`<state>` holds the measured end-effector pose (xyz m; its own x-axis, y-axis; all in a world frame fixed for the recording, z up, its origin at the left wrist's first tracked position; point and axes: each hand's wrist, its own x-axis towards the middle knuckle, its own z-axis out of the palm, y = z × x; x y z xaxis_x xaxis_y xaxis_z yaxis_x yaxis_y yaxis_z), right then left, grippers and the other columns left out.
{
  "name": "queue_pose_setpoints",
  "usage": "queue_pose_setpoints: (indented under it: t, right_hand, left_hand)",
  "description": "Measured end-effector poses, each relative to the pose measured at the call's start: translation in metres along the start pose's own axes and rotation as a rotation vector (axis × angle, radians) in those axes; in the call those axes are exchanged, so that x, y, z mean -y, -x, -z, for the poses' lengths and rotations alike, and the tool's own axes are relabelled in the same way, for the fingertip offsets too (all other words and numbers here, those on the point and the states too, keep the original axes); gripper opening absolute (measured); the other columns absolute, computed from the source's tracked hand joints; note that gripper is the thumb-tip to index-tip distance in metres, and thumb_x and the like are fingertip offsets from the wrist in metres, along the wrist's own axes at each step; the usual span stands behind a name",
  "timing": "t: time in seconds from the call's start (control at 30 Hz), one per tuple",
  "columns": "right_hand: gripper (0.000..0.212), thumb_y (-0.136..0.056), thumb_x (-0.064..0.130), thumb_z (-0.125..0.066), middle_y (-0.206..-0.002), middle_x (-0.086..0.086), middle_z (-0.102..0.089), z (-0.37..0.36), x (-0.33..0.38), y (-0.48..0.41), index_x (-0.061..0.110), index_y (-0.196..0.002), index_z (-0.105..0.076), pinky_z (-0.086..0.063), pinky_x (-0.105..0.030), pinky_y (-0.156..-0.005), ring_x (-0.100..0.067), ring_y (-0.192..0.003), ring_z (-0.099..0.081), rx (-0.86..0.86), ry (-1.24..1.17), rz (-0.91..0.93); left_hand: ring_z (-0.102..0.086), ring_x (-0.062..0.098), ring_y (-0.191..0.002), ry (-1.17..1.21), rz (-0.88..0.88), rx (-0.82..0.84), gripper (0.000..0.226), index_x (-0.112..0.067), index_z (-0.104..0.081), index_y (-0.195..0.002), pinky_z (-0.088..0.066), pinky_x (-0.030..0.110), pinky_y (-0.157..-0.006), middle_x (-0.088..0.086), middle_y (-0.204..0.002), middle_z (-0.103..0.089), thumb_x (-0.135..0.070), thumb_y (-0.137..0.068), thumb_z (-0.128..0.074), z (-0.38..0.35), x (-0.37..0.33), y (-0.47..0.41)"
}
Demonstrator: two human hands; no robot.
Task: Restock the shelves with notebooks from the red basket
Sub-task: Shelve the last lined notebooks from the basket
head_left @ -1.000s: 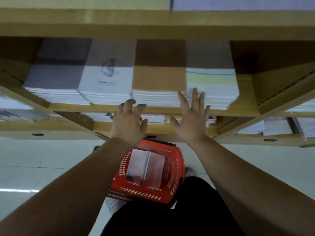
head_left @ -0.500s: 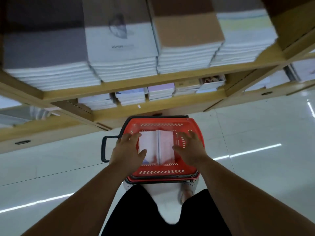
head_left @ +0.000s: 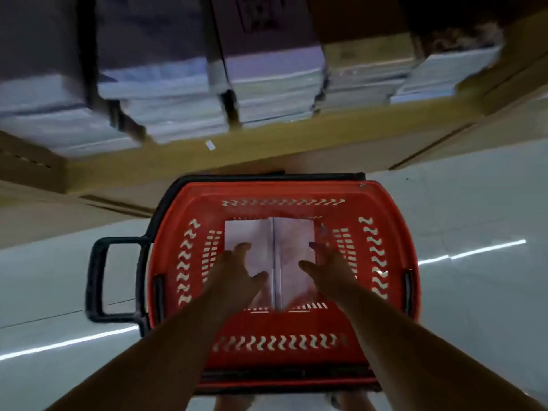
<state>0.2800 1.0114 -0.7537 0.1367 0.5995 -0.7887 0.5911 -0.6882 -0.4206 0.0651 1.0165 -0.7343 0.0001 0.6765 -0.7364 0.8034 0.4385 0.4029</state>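
The red basket stands on the floor right below me, its black handle folded out to the left. Two stacks of pale notebooks lie side by side on its bottom. My left hand is inside the basket over the left stack, fingers spread. My right hand reaches in at the right edge of the right stack, fingers apart. Neither hand grips anything. A low wooden shelf beyond the basket carries several stacks of notebooks.
Glossy white floor tiles surround the basket, with light streaks on both sides. The wooden shelf base runs along the left. My feet show just under the basket's near edge.
My head has dropped toward the basket, so the upper shelves left the view. Both hands went from the upper shelf's stacks down into the basket, over the notebooks.
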Motion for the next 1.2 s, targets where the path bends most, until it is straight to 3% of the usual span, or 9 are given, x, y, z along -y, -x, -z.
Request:
queue_pose_setpoints:
  t: [0.2,0.33,0.4,0.53,0.6,0.73,0.93,1.03,1.2]
  right_hand:
    - [0.069,-0.094,0.046,-0.073,-0.159,-0.013,-0.044,-0.025,-0.03,-0.083,0.031,-0.155,-0.045,-0.047,-0.043,-0.112,-0.031,-0.135,-0.055,0.004,-0.043,0.035]
    - [0.073,-0.095,0.047,-0.071,-0.168,-0.007,-0.032,-0.047,-0.051,-0.117,0.035,-0.159,-0.037,-0.037,-0.041,-0.118,-0.03,-0.148,-0.04,0.073,-0.046,0.045]
    - [0.073,-0.096,0.048,-0.069,-0.165,-0.008,-0.037,-0.057,-0.061,-0.129,0.037,-0.159,-0.036,-0.038,-0.042,-0.118,-0.031,-0.148,-0.041,0.093,-0.047,0.046]
    - [0.047,-0.103,0.029,-0.064,-0.145,-0.003,-0.052,-0.077,-0.064,-0.132,0.024,-0.148,-0.054,-0.043,-0.019,-0.101,-0.027,-0.142,-0.048,0.161,-0.186,0.099]
    - [0.038,-0.099,0.029,-0.068,-0.153,-0.003,-0.049,-0.086,-0.065,-0.135,0.032,-0.136,-0.063,-0.042,-0.028,-0.112,-0.028,-0.142,-0.048,0.189,-0.221,0.109]
    - [0.054,-0.106,0.024,-0.056,-0.149,-0.015,-0.052,-0.093,-0.074,-0.143,0.019,-0.158,-0.041,-0.042,-0.026,-0.106,-0.027,-0.134,-0.054,0.148,-0.167,0.136]
    - [0.057,-0.107,0.038,-0.054,-0.163,-0.008,-0.041,-0.09,-0.091,-0.143,0.033,-0.161,-0.036,-0.036,-0.04,-0.12,-0.029,-0.147,-0.042,0.021,-0.036,0.137]
    - [0.07,-0.101,0.041,-0.065,-0.171,-0.004,-0.025,-0.096,-0.082,-0.134,0.036,-0.162,-0.03,-0.037,-0.035,-0.114,-0.028,-0.153,-0.034,0.043,-0.197,0.029]
    - [0.086,-0.096,0.034,-0.074,-0.16,0.011,-0.038,-0.126,-0.066,-0.126,0.036,-0.164,-0.021,-0.042,-0.022,-0.094,-0.021,-0.138,-0.049,0.04,-0.263,0.05]
  left_hand:
    - [-0.061,0.036,-0.121,0.277,0.149,0.082,0.098,-0.025,-0.015,-0.163,-0.05,0.034,-0.082,0.015,-0.154,-0.046,-0.045,-0.089,-0.075,-0.058,0.006,-0.079]
    - [-0.057,0.034,-0.129,0.343,0.195,0.097,0.101,-0.027,-0.013,-0.163,-0.051,0.043,-0.102,0.013,-0.156,-0.046,-0.054,-0.087,-0.074,-0.09,0.015,-0.104]
    - [-0.059,0.031,-0.126,0.432,0.197,0.104,0.094,-0.03,-0.014,-0.162,-0.051,0.044,-0.104,0.011,-0.152,-0.051,-0.045,-0.09,-0.074,-0.106,0.016,-0.11]
    - [-0.067,0.025,-0.112,0.531,0.193,0.097,0.083,-0.038,-0.015,-0.159,-0.059,0.046,-0.095,0.006,-0.14,-0.061,-0.035,-0.096,-0.068,-0.129,0.011,-0.119]
    - [-0.069,0.023,-0.103,0.481,0.192,0.041,0.071,-0.032,-0.022,-0.155,-0.061,0.044,-0.089,0.007,-0.13,-0.065,-0.031,-0.098,-0.064,-0.136,0.01,-0.127]
    - [-0.072,0.019,-0.089,0.535,0.164,-0.003,0.049,-0.036,-0.04,-0.13,-0.065,0.044,-0.077,-0.001,-0.108,-0.069,-0.034,-0.093,-0.072,-0.138,0.011,-0.129]
    - [-0.07,0.024,-0.106,0.49,0.095,-0.018,0.076,-0.04,-0.031,-0.152,-0.063,0.045,-0.082,0.003,-0.133,-0.066,-0.017,-0.092,-0.07,-0.119,0.031,-0.12]
    - [-0.066,0.025,-0.119,0.525,0.128,-0.001,0.083,-0.039,-0.026,-0.159,-0.06,0.043,-0.09,0.003,-0.147,-0.059,-0.012,-0.094,-0.07,-0.091,0.056,-0.113]
    - [-0.048,0.033,-0.141,0.341,0.196,-0.099,0.079,-0.034,-0.022,-0.162,-0.048,0.052,-0.109,0.006,-0.162,-0.04,-0.018,-0.098,-0.066,-0.069,0.095,-0.122]
